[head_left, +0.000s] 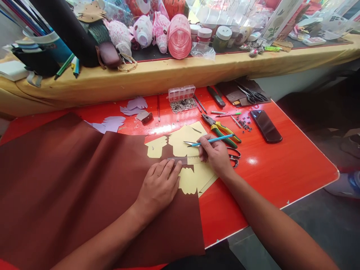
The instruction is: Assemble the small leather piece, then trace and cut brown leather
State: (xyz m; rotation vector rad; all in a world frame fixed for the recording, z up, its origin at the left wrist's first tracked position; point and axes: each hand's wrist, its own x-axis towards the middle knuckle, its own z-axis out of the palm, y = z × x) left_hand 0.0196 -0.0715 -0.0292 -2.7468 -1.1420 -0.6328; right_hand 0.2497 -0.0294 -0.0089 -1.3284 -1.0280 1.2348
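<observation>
My left hand [161, 181] lies flat with its fingers stretched out, pressing a clear ruler [180, 161] onto a large brown leather-like sheet [70, 195]. Between the fingers of my right hand [215, 152] is a slim blue pen [218, 138], held nearly level with its pointed tip to the left, over yellow paper [184, 137]. The ruler's right end reaches across this paper toward my right hand. A yellow cut-out with a scalloped edge [188, 180] lies beside my left fingertips. Another small yellow piece [155, 148] rests on the sheet farther back.
Pliers [221, 129], a phone [266, 126], scissors [251, 95], a box cutter [216, 96] and an open compartment box [182, 100] of small metal rings lie on the red table [281, 172]. Lilac paper cut-outs [112, 123] are at the back left. Behind runs a shelf [157, 71] with jars and figures.
</observation>
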